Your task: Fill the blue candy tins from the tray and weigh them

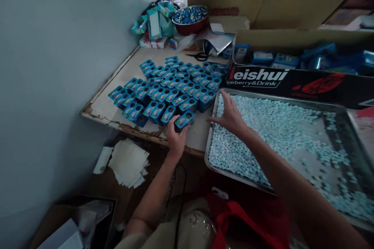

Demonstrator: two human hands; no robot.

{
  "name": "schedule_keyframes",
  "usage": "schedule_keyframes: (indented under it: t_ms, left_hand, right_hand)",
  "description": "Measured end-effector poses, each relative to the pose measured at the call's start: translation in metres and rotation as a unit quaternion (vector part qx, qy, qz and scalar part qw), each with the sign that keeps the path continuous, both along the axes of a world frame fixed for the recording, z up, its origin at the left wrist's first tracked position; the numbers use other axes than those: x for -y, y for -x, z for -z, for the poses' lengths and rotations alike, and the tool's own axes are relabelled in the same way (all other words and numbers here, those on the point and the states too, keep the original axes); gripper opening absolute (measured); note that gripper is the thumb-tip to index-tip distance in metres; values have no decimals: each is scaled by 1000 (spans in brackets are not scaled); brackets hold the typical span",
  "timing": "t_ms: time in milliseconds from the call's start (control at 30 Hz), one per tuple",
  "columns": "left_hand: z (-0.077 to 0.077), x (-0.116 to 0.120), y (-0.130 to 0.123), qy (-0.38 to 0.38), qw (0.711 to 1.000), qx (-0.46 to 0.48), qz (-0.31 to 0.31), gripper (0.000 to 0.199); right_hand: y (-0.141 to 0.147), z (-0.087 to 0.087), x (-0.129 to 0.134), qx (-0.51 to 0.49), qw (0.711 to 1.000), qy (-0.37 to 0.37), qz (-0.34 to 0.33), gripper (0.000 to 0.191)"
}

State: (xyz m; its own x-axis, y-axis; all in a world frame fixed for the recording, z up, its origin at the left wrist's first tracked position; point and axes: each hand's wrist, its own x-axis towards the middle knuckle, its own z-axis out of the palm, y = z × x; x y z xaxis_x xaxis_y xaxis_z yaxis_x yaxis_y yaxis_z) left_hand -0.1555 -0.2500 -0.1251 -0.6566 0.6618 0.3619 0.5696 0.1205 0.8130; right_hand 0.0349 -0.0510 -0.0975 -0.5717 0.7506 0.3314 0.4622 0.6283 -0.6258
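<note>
The left hand pinches a blue box at the front of the boxes on the table, while the right hand, empty with thumb and fingers wide apart, hovers at the tray of pale blue sweets

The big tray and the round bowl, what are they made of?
The tray looks like metal, maybe steel: it's silvery gray with a dull shine on its rim. The bowl is smooth and dark red outside, perhaps painted metal or plastic; I can't tell which.
</note>
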Motion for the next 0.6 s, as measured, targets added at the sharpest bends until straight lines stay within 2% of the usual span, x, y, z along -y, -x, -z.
schedule_keyframes:
  t_ms: [67, 133, 167, 233, 300, 333, 467, 600]
  left_hand:
    - [13, 8, 3, 29, 997, -64, -37, 44]
    - [16, 20, 6, 66, 988, -114, -77, 41]
    - [15, 24, 8, 86, 983, -131, -94, 45]
    - [11, 26, 10, 109, 976, -148, -116, 70]
    - [6, 15, 8, 124, 974, -142, -123, 97]
    - [5, 6, 7, 131, 974, -132, -126, 105]
    - [5, -27, 2, 138, 975, -98, -147, 99]
    - [9, -37, 7, 134, 974, -99, -153, 98]
  right_hand:
    - [27, 11, -11, 55, 998, 13, -5, 135]
    - [40, 22, -22, 83, 996, 22, 4, 143]
    - [42, 27, -26, 86, 996, 23, 9, 143]
    - [44, 34, -29, 82, 996, 16, 19, 138]
    - [45, 37, -28, 82, 996, -1, 26, 128]
    - [46, 38, -26, 86, 996, -13, 28, 123]
    - [59, 37, -19, 104, 992, -58, 43, 111]
    - [77, 36, -18, 98, 991, -59, 66, 114]
